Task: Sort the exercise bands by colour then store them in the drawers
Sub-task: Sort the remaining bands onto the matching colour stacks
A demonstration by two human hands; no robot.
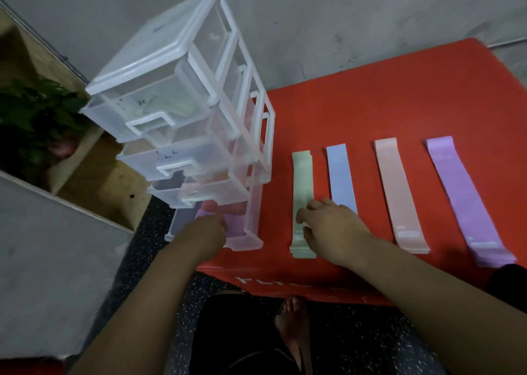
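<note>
Our right grip [328,226] was clamped on the near half of the green band stack [302,180], fingers curled over its left edge and thumb nearer us. That stack lay on the red mat [370,103], just right of the translucent drawer unit [176,95], with a narrow strip of bare mat between them. The blue bands [340,175] lay just beside the green. The pink bands [399,192] and purple bands [462,197] sat further right, each parted by an open lane. Beyond the far ends of all four, the mat was bare up to its far edge.

The near ends of the stacks came close to the mat's near edge. Our left grip [211,232] reached into the pulled-out bottom drawer [251,217], where purple bands showed; we could not tell whether its fingers were apart or together. That drawer's near left corner stood over the speckled floor [148,260].
</note>
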